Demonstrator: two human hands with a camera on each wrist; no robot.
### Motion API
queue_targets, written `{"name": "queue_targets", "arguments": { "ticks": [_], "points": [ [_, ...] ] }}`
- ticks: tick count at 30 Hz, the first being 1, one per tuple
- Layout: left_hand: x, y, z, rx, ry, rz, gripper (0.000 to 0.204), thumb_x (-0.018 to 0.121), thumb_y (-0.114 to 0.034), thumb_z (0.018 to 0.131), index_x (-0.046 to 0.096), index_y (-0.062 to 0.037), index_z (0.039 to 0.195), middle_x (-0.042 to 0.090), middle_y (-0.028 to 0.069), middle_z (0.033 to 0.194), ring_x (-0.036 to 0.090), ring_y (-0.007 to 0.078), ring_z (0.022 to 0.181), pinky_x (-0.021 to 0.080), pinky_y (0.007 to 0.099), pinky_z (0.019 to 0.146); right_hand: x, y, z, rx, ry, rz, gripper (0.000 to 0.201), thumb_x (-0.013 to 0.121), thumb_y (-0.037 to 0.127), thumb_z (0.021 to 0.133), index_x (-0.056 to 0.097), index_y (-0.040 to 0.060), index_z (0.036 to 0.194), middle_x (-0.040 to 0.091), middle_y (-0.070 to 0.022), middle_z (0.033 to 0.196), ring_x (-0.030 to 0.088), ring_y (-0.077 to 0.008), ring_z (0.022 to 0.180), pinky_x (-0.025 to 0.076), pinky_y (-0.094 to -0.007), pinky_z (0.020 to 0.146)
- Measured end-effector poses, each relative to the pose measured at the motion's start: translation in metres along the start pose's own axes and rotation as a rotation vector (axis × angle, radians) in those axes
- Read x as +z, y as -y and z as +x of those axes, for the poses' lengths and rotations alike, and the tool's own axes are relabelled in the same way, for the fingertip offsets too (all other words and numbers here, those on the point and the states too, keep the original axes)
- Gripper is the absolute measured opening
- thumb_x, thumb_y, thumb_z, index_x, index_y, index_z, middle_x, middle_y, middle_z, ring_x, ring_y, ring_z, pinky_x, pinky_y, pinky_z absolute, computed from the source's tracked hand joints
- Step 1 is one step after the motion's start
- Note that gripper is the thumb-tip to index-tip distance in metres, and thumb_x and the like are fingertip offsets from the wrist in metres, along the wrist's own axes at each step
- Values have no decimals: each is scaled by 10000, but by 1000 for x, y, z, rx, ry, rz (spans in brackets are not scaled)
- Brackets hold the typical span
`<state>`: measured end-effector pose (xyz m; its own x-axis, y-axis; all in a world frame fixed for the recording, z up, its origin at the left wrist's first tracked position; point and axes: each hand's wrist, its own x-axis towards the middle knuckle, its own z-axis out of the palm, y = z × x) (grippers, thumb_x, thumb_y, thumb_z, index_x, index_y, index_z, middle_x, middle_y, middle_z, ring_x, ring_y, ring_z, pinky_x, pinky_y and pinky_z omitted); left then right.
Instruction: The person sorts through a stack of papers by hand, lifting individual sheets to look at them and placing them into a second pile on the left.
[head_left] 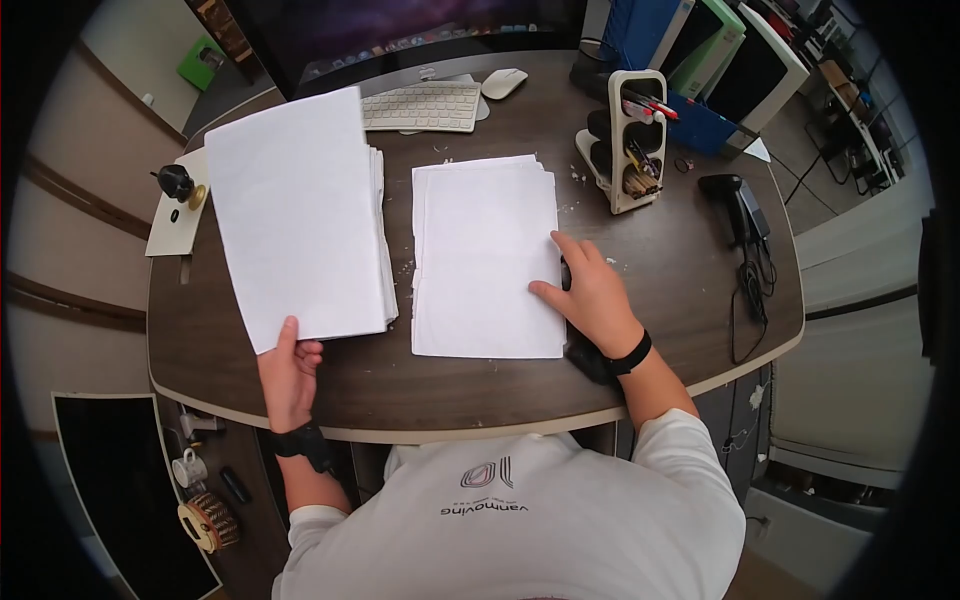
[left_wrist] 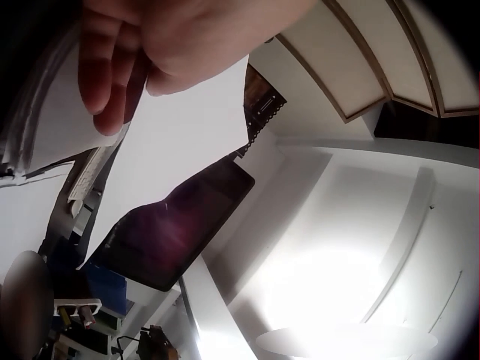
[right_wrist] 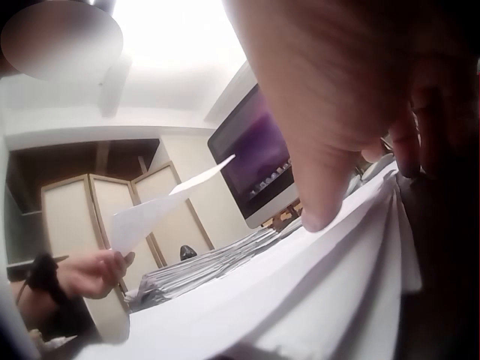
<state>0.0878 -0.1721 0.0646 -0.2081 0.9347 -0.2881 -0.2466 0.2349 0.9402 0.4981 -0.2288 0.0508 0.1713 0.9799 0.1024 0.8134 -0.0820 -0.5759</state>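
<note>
My left hand (head_left: 290, 385) pinches a white sheet of paper (head_left: 290, 220) at its near corner, thumb on top. The sheet is raised and tilted over a thick stack of papers (head_left: 388, 270), hiding most of it. In the right wrist view the raised sheet (right_wrist: 154, 217) bends above the layered stack (right_wrist: 206, 262). My right hand (head_left: 595, 295) is at the right edge of a second paper pile (head_left: 485, 260), its thumb over the top and its fingers spread apart. The right wrist view shows this pile's sheet edges (right_wrist: 375, 255) fanned out beneath the thumb.
A monitor (head_left: 420, 40), keyboard (head_left: 425, 107) and mouse (head_left: 503, 83) stand at the back. A pen holder (head_left: 635, 140) is right of the papers; a corded black device (head_left: 740, 210) lies farther right. A stamp (head_left: 175, 183) sits at left. Paper scraps dot the desk (head_left: 480, 395).
</note>
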Motion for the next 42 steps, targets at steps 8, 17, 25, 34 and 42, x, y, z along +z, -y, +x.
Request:
{"name": "queue_targets", "arguments": {
  "ticks": [8,17,25,34,42],
  "points": [
    [-37,9,44,-166,-15,-16,173,684,-176,1014,635,-26,1084,681,50,790,668,97,627,554,202,499,3,-6,-1,-55,-31,62,686,824,221,807,546,64,1414,612,-179,1124,665,-361,932,557,-441,803],
    [-33,9,46,-191,-8,32,178,698,-179,1000,642,-16,1046,692,60,784,682,106,626,560,203,503,0,-10,0,-53,13,119,550,810,210,823,623,55,1316,611,-163,1078,652,-346,912,543,-428,811],
    [-39,7,47,-209,-37,34,182,704,-185,994,644,-18,1035,688,54,764,679,106,618,552,197,491,-1,-11,0,-75,-5,152,505,812,192,822,649,34,1274,609,-162,1023,626,-332,886,526,-408,801],
    [-38,-2,38,-238,-40,139,331,668,-341,1016,655,-11,1000,698,72,738,672,124,586,530,218,474,1,-16,4,-47,-3,229,323,759,123,857,707,23,1159,644,-159,976,638,-313,792,538,-386,755],
    [-66,-2,14,-399,331,509,579,514,-501,1069,686,24,894,702,123,672,665,165,488,500,235,416,-2,-15,9,186,-12,865,310,620,10,909,695,7,1209,644,26,901,550,-23,706,457,-216,663]
  ]
}}
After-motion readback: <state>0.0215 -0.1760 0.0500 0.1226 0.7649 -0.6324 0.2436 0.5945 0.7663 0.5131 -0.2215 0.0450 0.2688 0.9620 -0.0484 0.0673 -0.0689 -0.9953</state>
